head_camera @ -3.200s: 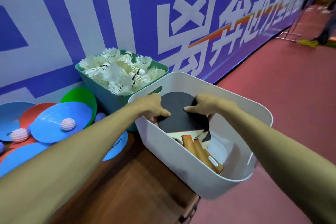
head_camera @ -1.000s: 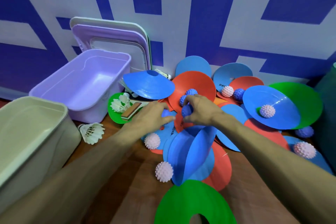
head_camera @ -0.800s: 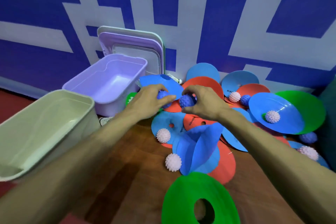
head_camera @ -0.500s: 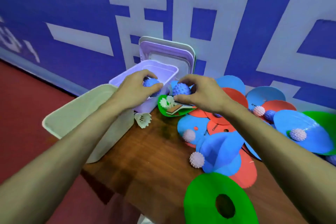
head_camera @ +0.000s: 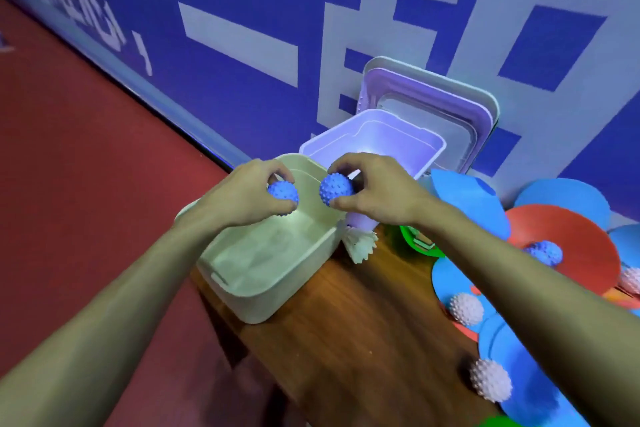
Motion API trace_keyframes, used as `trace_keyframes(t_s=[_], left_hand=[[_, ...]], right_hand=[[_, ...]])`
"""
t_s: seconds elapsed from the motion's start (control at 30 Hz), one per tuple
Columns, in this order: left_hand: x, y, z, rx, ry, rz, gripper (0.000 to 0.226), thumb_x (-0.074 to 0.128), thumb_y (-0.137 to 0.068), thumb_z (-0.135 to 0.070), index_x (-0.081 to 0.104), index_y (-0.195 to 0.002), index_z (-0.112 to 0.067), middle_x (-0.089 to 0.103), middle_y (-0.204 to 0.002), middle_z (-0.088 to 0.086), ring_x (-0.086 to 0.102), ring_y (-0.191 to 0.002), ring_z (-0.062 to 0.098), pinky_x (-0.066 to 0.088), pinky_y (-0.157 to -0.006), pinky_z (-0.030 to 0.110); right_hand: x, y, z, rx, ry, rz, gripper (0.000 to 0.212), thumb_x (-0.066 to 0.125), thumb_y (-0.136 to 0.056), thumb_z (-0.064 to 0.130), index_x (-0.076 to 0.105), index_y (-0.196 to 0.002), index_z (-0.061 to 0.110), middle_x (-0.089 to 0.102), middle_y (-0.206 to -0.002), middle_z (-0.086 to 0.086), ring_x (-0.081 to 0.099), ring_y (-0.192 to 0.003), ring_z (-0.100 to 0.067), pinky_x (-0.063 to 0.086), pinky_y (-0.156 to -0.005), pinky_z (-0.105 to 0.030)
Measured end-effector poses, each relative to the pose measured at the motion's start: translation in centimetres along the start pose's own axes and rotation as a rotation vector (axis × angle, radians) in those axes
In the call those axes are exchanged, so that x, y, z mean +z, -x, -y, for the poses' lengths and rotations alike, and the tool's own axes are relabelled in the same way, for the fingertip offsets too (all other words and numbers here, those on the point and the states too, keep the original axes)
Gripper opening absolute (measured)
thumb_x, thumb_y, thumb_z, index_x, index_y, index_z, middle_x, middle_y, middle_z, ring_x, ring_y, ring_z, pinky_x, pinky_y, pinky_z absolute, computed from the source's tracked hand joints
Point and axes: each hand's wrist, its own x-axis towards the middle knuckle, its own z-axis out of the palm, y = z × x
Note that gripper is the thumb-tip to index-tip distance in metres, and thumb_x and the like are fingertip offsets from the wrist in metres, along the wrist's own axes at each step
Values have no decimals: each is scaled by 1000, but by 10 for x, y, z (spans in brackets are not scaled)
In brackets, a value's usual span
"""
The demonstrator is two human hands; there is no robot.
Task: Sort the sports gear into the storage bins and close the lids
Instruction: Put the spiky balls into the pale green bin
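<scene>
My left hand [head_camera: 242, 196] grips a blue spiky ball [head_camera: 284, 194] over the pale green bin [head_camera: 277, 284], which looks empty. My right hand [head_camera: 377, 189] pinches a second blue spiky ball [head_camera: 335, 190] above the green bin's far rim. Behind it stands an open lilac bin [head_camera: 426, 142], with lids [head_camera: 460, 114] leaning on the wall. To the right, blue and red flat discs [head_camera: 571, 236] lie piled with pink spiky balls [head_camera: 465, 308] and another blue ball [head_camera: 543, 251]. A white shuttlecock [head_camera: 360, 244] lies beside the green bin.
The bins sit at the left end of a wooden table [head_camera: 363, 340]; the green bin overhangs its left edge above red floor [head_camera: 86, 201]. A blue and white wall [head_camera: 277, 28] runs behind. A green disc [head_camera: 412, 236] with small items peeks under my right forearm.
Both hands lifted blue spiky balls from the disc pile and carried them left, past the lilac bin, to above the pale green bin. My view swung left with them.
</scene>
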Motion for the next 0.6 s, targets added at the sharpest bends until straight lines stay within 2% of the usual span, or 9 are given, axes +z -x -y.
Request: trace_keyframes(t_s=[0.13, 0.2, 0.3, 0.37, 0.47, 0.53, 0.6], left_hand=[[13, -10, 33, -36, -155, 110, 45, 78, -71, -26, 58, -110, -18, 57, -101, -1, 53, -88, 17, 43, -77, 27], [25, -16, 44, -79, -241, 204, 43, 78, -68, -27, 60, -106, -16, 58, -99, 0, 54, -88, 19, 48, -79, 32], [36, -27, 55, -116, -359, 313, 31, 77, -65, -26, 67, -92, -13, 68, -89, 5, 63, -82, 23, 52, -72, 33], [42, -32, 61, -128, -427, 372, 32, 78, -65, -27, 67, -93, -13, 69, -90, 6, 64, -83, 25, 53, -71, 34], [47, -39, 67, -126, -499, 457, 43, 78, -70, -31, 63, -108, -15, 66, -106, 3, 62, -94, 24, 52, -79, 34], [48, -41, 67, -127, -498, 497, 54, 75, -77, -33, 54, -125, -19, 58, -121, 3, 57, -106, 23, 49, -87, 34], [47, -41, 65, -118, -477, 485, 60, 73, -79, -34, 48, -131, -21, 54, -126, 3, 55, -109, 22, 48, -91, 36]], right_hand=[[30, -37, 7, -21, 118, 184, 45, 78, -73, 28, 61, -114, 18, 65, -105, 0, 55, -86, -13, 47, -81, -26], [47, -53, 8, 19, 232, 317, 46, 79, -71, 32, 61, -111, 19, 65, -104, 0, 55, -88, -16, 49, -79, -29], [71, -74, 8, 53, 378, 454, 49, 81, -67, 35, 62, -109, 19, 66, -103, 0, 57, -91, -21, 50, -76, -30], [84, -84, 5, 79, 408, 519, 49, 82, -68, 32, 62, -110, 17, 64, -105, -2, 58, -93, -22, 48, -72, -30], [99, -91, 0, 91, 450, 618, 49, 83, -67, 28, 65, -110, 13, 67, -106, -5, 62, -96, -24, 51, -75, -30], [103, -93, -3, 107, 455, 676, 51, 82, -70, 28, 64, -115, 15, 67, -110, -4, 61, -101, -25, 51, -84, -32], [100, -93, -4, 111, 449, 681, 49, 78, -75, 29, 62, -120, 16, 66, -115, -2, 60, -106, -24, 49, -92, -35]])
